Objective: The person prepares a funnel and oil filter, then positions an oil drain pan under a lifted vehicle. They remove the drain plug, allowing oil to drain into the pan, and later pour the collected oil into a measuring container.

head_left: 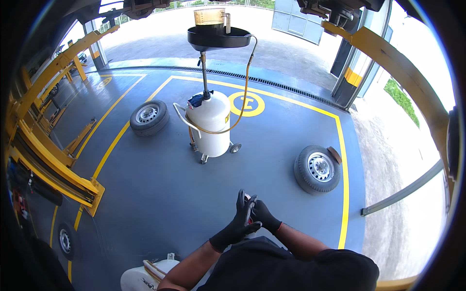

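Observation:
Both my hands wear black gloves and meet in front of my body, low in the head view. My left hand point(237, 227) is closed around a small thing, its long fingers pointing up and its thumb stretched across. My right hand point(266, 216) presses in from the other side with bent fingers. Between them only a pale bit and a touch of red show, so I cannot make out what they hold. Ahead stands a white wheeled oil drain tank point(209, 127) with a black catch pan point(218, 41) on a pole. An amber measuring jug point(208, 18) sits in the pan.
A wheel point(149, 118) lies left of the tank, another wheel point(318, 169) to the right, and a third point(66, 240) far left. Yellow lift arms point(58, 165) flank the bay. A second white tank point(133, 279) stands by my left forearm. A brown hose point(246, 82) loops from the pan.

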Demonstrator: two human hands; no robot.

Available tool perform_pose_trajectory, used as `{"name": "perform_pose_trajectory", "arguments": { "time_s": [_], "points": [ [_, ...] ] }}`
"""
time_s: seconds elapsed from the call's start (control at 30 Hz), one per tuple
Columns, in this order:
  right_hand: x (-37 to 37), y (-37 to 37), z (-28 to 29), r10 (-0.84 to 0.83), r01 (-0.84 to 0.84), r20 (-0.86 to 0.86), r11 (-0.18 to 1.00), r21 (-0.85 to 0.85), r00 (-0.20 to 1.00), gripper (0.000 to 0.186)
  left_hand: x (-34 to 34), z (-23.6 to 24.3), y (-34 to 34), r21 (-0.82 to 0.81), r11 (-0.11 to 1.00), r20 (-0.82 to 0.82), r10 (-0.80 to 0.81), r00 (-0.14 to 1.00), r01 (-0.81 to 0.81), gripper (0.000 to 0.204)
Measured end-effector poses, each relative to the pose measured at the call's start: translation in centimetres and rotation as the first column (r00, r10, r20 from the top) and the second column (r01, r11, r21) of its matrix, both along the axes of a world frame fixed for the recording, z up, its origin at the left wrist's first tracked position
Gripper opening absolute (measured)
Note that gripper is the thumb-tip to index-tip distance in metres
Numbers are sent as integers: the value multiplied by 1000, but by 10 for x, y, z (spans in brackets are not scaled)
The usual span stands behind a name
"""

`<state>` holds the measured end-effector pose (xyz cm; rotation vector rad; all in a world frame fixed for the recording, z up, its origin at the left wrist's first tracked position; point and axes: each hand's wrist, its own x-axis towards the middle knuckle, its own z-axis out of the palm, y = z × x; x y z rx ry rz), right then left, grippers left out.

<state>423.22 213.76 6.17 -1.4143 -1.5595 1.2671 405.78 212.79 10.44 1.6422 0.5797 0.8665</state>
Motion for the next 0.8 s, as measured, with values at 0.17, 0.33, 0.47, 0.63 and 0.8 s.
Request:
{"name": "perform_pose_trajectory", "arguments": {
  "time_s": [0.17, 0.33, 0.47, 0.63, 0.8],
  "points": [
    [149, 70, 5, -98, 70, 480, 995, 75, 872, 39, 55, -36, 106, -432, 868, 186, -179, 966, 244, 96],
    [236, 175, -14, -379, 200, -388, 882, -427, 840, 24, 48, -104, 183, -630, 775, 66, 111, 992, -45, 78],
    [254, 289, -47, -514, -28, -577, 731, -682, 635, 25, 24, -185, 237, -774, 599, 57, 390, 919, -206, 50],
    [258, 454, -81, -417, -209, -598, 674, -709, 685, 23, 26, -268, 373, 343, 836, -514, 549, 659, -429, 19],
    [322, 590, -73, -220, 107, -256, 914, -391, 942, 23, 72, -292, 556, 155, 888, -669, 417, 615, -433, 21]
  ]
}}
